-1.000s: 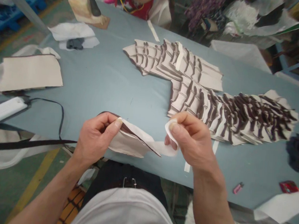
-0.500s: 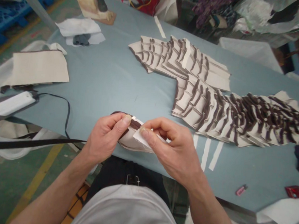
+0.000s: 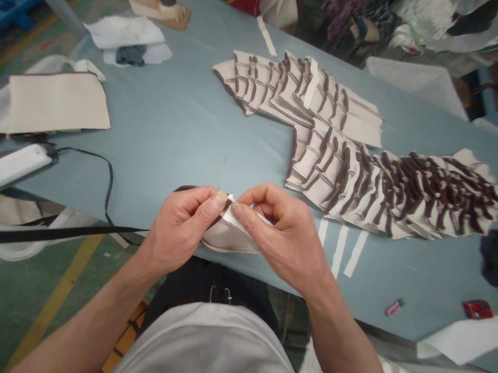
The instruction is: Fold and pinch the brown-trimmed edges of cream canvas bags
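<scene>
My left hand [image 3: 182,227] and my right hand [image 3: 282,234] meet at the near edge of the blue-grey table [image 3: 172,124]. Both pinch one beige cut piece with a dark brown edge [image 3: 228,237]. The thumbs and forefingers of the two hands nearly touch at the piece's top edge, where a white strip [image 3: 232,212] is folded over it. The lower part of the piece curves out below my fingers. The rest is hidden behind my hands.
A long overlapping row of beige pieces with dark edges [image 3: 340,153] runs across the table to the right. Three white strips [image 3: 340,250] lie beside my right hand. A beige sheet [image 3: 56,105], a white block with a black cord [image 3: 14,164], a pink lighter [image 3: 394,307] and a red packet [image 3: 477,308] lie about.
My right hand came left from holding the white strip out to the side and now presses it onto the piece's top edge beside my left thumb. The piece sits closer to my body.
</scene>
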Tool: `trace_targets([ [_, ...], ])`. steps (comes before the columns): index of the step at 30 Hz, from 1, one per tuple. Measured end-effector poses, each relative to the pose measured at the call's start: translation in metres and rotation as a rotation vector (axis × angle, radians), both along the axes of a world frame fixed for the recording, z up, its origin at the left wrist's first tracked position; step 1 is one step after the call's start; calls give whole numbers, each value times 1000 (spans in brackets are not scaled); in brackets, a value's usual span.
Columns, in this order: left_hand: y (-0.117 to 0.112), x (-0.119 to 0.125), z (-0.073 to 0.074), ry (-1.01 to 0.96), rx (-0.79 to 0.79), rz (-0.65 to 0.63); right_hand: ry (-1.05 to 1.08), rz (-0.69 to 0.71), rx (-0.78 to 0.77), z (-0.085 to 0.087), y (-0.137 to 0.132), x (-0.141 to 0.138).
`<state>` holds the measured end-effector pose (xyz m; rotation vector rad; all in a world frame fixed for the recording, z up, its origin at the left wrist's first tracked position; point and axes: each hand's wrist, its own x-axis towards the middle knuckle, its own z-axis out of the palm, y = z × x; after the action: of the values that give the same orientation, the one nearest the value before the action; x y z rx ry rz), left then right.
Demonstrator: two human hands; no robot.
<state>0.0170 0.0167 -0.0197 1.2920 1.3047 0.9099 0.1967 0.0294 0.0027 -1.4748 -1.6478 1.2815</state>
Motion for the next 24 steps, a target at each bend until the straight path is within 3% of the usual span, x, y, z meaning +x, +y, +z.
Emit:
trace_targets([
  [9, -2, -1, -4, 5, -7, 17, -18, 1, 39, -4, 0, -1],
  [16, -1, 1, -4, 7, -20, 63, -177, -48, 139, -7, -4, -6],
  [24, -3, 2, -14, -91, -26, 79, -136, -73, 92, -10, -4, -5],
])
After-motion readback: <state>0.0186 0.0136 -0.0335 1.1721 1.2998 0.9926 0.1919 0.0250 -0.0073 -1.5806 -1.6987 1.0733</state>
